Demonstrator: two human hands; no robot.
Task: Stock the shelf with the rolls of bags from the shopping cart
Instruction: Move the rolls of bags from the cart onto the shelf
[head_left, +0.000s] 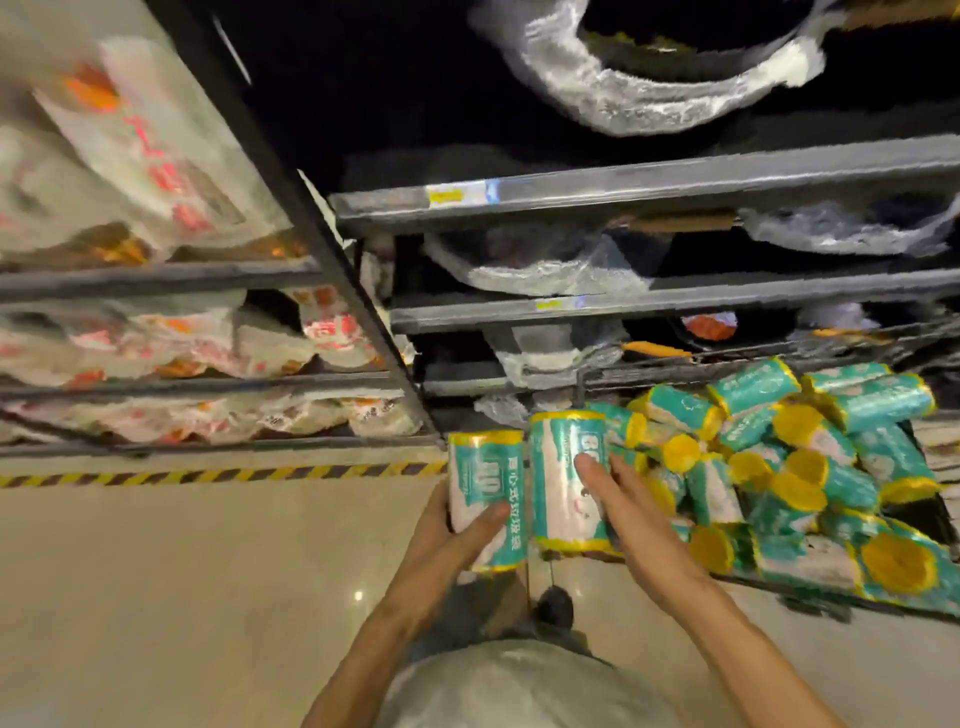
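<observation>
The shopping cart (930, 525) at the right is heaped with several teal-and-white rolls of bags (789, 467) with yellow ends. My left hand (457, 540) grips one upright roll (485, 483) just left of the cart. Beside it, my right hand (628, 514) holds a second upright roll (563, 467), fingers wrapped around its right side. Both rolls hang above the floor, in front of the dark shelf unit (649, 192).
Grey shelf boards hold plastic-wrapped dark goods (550, 270) on the right bay. The left bay (156, 280) is packed with white-and-red plastic packs. A yellow-black hazard stripe (208, 475) runs along the shelf base on the beige floor. My shoe (555, 605) is below the hands.
</observation>
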